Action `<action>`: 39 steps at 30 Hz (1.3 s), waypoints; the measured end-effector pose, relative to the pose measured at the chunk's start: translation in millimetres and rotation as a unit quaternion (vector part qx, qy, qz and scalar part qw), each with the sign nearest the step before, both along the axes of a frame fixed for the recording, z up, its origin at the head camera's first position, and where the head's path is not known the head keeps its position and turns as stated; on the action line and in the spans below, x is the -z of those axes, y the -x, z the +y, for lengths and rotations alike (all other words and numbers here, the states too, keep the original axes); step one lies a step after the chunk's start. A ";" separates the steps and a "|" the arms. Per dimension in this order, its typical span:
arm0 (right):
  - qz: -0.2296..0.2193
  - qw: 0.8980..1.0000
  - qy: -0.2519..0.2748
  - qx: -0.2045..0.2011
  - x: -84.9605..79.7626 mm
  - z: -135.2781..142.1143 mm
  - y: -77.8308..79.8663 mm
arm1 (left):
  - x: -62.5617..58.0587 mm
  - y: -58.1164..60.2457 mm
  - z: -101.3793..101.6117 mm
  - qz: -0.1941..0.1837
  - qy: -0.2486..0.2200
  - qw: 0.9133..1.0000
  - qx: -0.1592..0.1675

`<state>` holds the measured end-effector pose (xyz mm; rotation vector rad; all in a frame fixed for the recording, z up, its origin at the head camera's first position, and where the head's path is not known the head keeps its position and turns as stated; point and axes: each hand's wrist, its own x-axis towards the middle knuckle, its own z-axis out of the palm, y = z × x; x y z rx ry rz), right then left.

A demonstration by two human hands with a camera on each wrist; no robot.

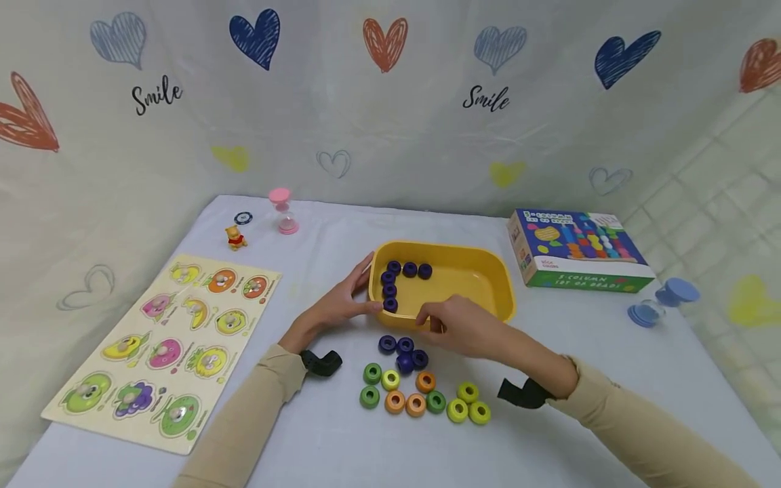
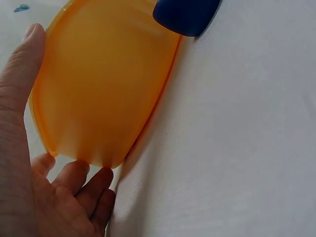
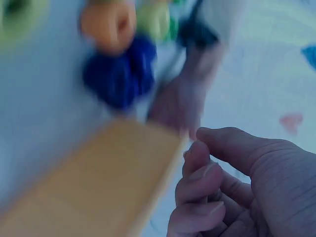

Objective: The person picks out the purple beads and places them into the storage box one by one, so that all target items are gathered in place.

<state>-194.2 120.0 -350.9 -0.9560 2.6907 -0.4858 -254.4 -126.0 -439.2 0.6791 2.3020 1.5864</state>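
My left hand [image 1: 337,301] grips the left end of a yellow tray [image 1: 506,288]. In the left wrist view its thumb lies along one side and its fingertips press the end wall. Inside the tray, several dark blue ring beads [image 1: 389,290] line the left and far walls. At the tray's near rim is my right hand [image 1: 466,329], fingers curled down. The right wrist view shows its thumb tip meeting the index finger, with nothing visible between them. Just in front of the tray lie several dark blue beads [image 1: 405,345], one tipped differently from the others.
Closer to me are green beads [image 1: 369,396], orange beads [image 1: 416,405] and yellow beads [image 1: 468,392]. A fruit puzzle board [image 1: 201,339] lies left, below a bear figure [image 1: 235,237] and pink hourglass [image 1: 284,211]. To the right stand a bead-set box [image 1: 576,251] and blue hourglass [image 1: 662,302].
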 end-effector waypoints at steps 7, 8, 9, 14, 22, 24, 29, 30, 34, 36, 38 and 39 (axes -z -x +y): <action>-0.003 0.999 -0.052 0.001 27.0 -6.5 -23.8 | -14.4 -7.7 1.9 0.006 0.004 1.000 0.008; -0.002 0.999 -0.050 -0.002 29.9 -5.2 -23.8 | -14.3 -8.1 2.5 0.007 0.002 1.000 0.010; -0.007 0.999 -0.046 -0.002 32.1 -3.6 -23.4 | -13.9 -8.2 3.1 0.007 0.002 1.000 0.011; -0.043 0.999 -0.026 -0.006 38.7 3.7 -18.3 | -7.1 -6.4 1.8 -0.007 0.005 1.000 0.000; -0.081 0.997 0.000 0.009 40.9 23.9 -17.8 | 16.8 6.5 1.3 -0.003 0.011 1.000 -0.016; -0.092 0.996 0.005 0.010 41.1 30.3 -18.1 | 17.2 6.9 1.5 -0.002 0.010 1.000 -0.018; -0.128 0.991 0.037 -0.006 42.9 45.2 -16.1 | 16.0 5.9 1.7 0.000 0.007 1.000 -0.022; -0.137 0.989 0.047 -0.011 43.9 47.8 -15.4 | 15.7 5.8 1.8 0.000 0.009 1.000 -0.023; -0.168 0.983 0.075 -0.017 49.0 55.5 -12.6 | 15.8 6.0 1.5 -0.007 0.016 0.999 -0.027; -0.181 0.980 0.079 -0.013 51.5 57.8 -12.2 | 15.7 6.7 1.6 -0.012 0.017 0.999 -0.025; -0.189 0.979 0.081 -0.008 52.9 59.2 -12.2 | 16.3 7.4 1.5 -0.013 0.013 1.000 -0.018; -0.191 0.978 0.081 -0.007 53.0 59.7 -12.3 | 16.3 7.7 1.6 -0.013 0.010 1.000 -0.014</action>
